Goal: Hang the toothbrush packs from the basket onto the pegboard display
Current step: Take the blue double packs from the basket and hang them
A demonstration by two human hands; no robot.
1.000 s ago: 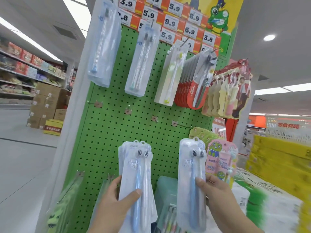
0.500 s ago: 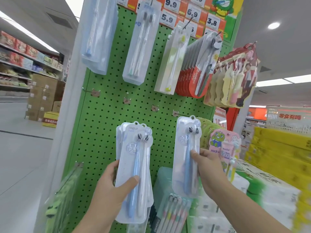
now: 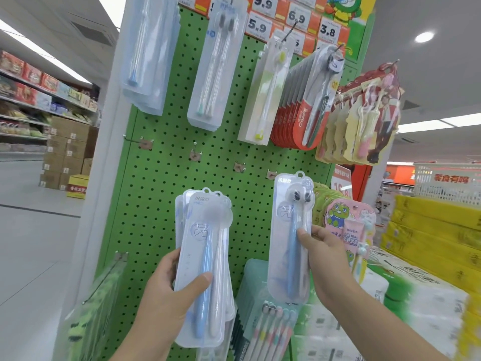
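My left hand [image 3: 166,295] grips a small stack of clear toothbrush packs [image 3: 205,256], each with a blue and a white brush, held upright in front of the green pegboard [image 3: 161,204]. My right hand [image 3: 325,261] pinches a single matching pack [image 3: 291,230] by its right edge. The hang hole at that pack's top sits just below and right of a bare hook [image 3: 272,174] in the middle row. The basket is out of view.
The middle row holds more bare hooks [image 3: 195,152], [image 3: 239,166], [image 3: 140,142]. Above hang clear packs [image 3: 216,69], red Colgate packs [image 3: 299,118] and kids' packs [image 3: 364,121]. Frog-print kids' sets [image 3: 346,222] hang beside my right hand. Stacked yellow and green goods [image 3: 429,235] fill the right.
My right hand has lifted its single pack from low in front of the board up to the bare hook in the middle row. My left hand has raised its stack slightly.
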